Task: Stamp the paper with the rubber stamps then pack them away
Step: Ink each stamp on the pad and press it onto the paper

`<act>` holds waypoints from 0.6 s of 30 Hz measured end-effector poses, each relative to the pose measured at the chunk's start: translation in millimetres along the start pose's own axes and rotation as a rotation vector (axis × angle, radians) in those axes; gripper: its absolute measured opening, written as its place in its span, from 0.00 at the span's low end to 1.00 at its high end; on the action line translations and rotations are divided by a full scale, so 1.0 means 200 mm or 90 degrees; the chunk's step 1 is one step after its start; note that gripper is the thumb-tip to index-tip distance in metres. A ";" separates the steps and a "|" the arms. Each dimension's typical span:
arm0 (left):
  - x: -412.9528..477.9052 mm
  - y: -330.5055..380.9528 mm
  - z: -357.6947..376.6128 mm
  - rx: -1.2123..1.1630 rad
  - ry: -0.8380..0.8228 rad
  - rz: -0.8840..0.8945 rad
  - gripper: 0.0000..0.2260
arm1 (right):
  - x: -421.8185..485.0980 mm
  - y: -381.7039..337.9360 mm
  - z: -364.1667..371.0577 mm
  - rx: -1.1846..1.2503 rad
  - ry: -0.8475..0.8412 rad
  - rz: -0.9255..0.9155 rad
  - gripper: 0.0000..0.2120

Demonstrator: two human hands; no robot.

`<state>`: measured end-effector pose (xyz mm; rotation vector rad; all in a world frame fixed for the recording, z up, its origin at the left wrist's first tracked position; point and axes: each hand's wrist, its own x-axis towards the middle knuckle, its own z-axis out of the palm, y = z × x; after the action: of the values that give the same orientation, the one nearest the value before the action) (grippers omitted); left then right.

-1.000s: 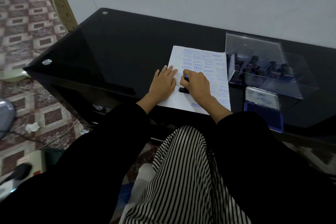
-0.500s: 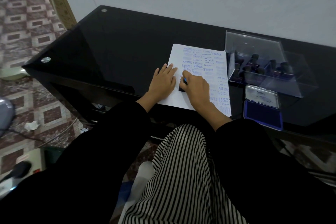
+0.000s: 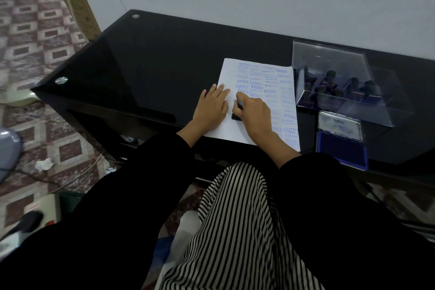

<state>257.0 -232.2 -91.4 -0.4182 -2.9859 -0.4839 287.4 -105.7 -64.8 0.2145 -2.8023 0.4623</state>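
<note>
Head camera: I see the left hand (image 3: 211, 107) flat, fingers straight, pinning the stamped paper (image 3: 259, 77) to the black bench (image 3: 153, 66). The right hand (image 3: 255, 113) grips 1 black rubber stamp (image 3: 236, 116), pressed onto the sheet beside the open ink pad (image 3: 341, 152).

L sleeve (image 3: 141, 183) and R sleeve (image 3: 341, 195): black, long, wide-cut, plain matte fabric, cuffs end at forearms. Lower garment (image 3: 235, 219): loose fabric, narrow b/w stripes running lengthwise, approx. even spacing.

Paper (image 3: 229, 73): on bench (image 3: 164, 66), one stamp (image 3: 236, 116) on it. Case (image 3: 329, 59): right of paper, stamps (image 3: 332, 74) inside. Ink pad (image 3: 341, 150): before case.
</note>
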 end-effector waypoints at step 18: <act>-0.01 0.00 0.00 -0.001 -0.005 -0.003 0.20 | 0.10 0.02 -0.03 0.116 -0.100 0.038 0.08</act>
<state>258.2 -232.6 -90.8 -0.4140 -2.9955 -0.4858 270.0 -101.4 -53.9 0.2139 -2.9251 0.7473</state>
